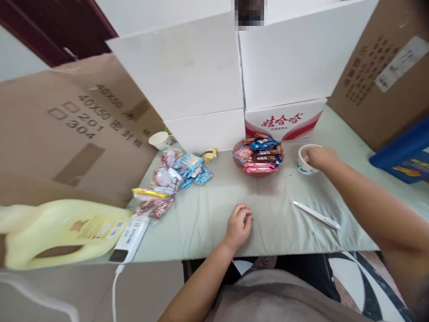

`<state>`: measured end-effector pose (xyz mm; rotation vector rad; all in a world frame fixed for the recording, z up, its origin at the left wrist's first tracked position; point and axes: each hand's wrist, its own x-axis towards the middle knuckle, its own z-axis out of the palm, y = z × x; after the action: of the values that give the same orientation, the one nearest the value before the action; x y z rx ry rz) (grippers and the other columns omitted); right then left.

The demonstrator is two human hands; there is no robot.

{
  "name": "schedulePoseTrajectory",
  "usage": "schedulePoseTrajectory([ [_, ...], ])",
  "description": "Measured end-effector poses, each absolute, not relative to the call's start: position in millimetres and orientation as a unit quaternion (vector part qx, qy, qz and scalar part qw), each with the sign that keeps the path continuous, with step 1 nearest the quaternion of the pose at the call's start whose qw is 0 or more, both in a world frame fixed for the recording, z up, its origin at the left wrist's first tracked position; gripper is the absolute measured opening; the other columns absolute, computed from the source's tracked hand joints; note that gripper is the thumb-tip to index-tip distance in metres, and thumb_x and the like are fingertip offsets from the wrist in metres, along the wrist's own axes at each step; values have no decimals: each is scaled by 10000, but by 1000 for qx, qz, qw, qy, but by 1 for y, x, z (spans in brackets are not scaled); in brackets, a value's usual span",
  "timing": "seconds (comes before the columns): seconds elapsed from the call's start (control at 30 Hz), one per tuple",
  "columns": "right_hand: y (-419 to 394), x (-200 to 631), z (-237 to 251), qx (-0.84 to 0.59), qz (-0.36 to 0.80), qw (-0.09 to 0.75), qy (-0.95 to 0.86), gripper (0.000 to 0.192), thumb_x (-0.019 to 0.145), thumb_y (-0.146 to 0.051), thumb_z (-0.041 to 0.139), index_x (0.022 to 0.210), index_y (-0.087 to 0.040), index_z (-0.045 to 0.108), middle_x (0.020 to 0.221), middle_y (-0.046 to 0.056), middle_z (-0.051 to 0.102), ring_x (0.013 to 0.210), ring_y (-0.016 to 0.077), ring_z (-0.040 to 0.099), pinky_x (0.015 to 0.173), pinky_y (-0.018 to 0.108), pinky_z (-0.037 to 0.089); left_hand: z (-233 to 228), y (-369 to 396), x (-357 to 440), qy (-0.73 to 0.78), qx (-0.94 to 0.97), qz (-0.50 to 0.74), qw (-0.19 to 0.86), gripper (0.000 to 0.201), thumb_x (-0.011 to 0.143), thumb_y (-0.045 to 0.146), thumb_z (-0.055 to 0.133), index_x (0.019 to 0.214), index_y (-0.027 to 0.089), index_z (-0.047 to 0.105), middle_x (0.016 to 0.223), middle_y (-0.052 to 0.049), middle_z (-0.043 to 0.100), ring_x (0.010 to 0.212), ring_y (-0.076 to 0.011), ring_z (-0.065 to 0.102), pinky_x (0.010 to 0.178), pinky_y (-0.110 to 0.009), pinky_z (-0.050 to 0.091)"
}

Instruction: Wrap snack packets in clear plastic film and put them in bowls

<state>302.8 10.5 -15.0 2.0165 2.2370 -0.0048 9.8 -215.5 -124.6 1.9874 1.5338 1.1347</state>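
Note:
My right hand reaches over the right rim of a white paper cup. Its fingers are bent down inside the cup, and their tips and anything between them are hidden. Near the table's front edge rests my left hand, fingers curled in, with nothing visible in it. Between the two hands and farther back stands a reddish bowl heaped with wrapped snacks in brown, blue and pink. A white capped pen-like stick lies on the cloth in front of the cup.
Wrapped snacks lie piled at the left, by a tipped paper cup. A yellow jug and a white power strip are at the left front. Cardboard boxes and white panels surround the table; a blue container is at right.

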Motion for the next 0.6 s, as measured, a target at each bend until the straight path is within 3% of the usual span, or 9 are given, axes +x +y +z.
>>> schedulePoseTrajectory([
  [0.1, 2, 314, -3, 657, 15, 50, 752, 310, 867, -348, 586, 1011, -101, 708, 1071, 195, 676, 1014, 311, 575, 775, 385, 423, -124, -213, -1, 540, 708, 404, 208, 166, 835, 123, 491, 951, 187, 593, 1031, -80, 591, 930, -171, 605, 780, -297, 533],
  [0.17, -13, 323, -2, 630, 62, -31, 774, 336, 913, -374, 510, 1036, -120, 692, 1102, 178, 671, 1061, 308, 551, 826, 395, 418, -120, -203, -21, 549, 714, 396, 180, 199, 825, 126, 502, 993, 189, 590, 1045, -84, 604, 963, -184, 604, 822, -322, 531],
  [0.3, -68, 338, -23, 504, 84, -204, 835, 360, 930, -437, 444, 921, -166, 682, 945, 138, 700, 957, 268, 604, 832, 382, 459, -91, -159, -85, 645, 691, 324, 11, 354, 786, 145, 551, 1139, 152, 576, 1164, -143, 600, 1153, -278, 540, 1026, -456, 430],
  [0.43, -130, 338, -70, 435, 28, -219, 873, 334, 945, -462, 446, 933, -216, 671, 938, 87, 705, 907, 246, 635, 808, 378, 505, -54, -101, -142, 753, 617, 207, -92, 556, 816, 228, 580, 1348, 108, 472, 1441, -206, 414, 1373, -359, 343, 1127, -496, 299],
  [0.53, -164, 330, -108, 441, -4, -221, 870, 314, 954, -436, 436, 956, -234, 676, 998, 82, 692, 939, 240, 639, 821, 379, 524, -41, -65, -164, 796, 585, 140, -68, 665, 798, 283, 636, 1413, 151, 423, 1537, -193, 292, 1431, -412, 215, 1131, -555, 249],
  [0.6, -177, 324, -127, 452, 9, -225, 863, 333, 954, -438, 424, 952, -228, 683, 1054, 97, 668, 947, 251, 632, 818, 402, 522, -40, -51, -170, 802, 578, 146, -25, 667, 761, 271, 675, 1386, 173, 465, 1531, -184, 317, 1425, -438, 211, 1115, -594, 244],
])
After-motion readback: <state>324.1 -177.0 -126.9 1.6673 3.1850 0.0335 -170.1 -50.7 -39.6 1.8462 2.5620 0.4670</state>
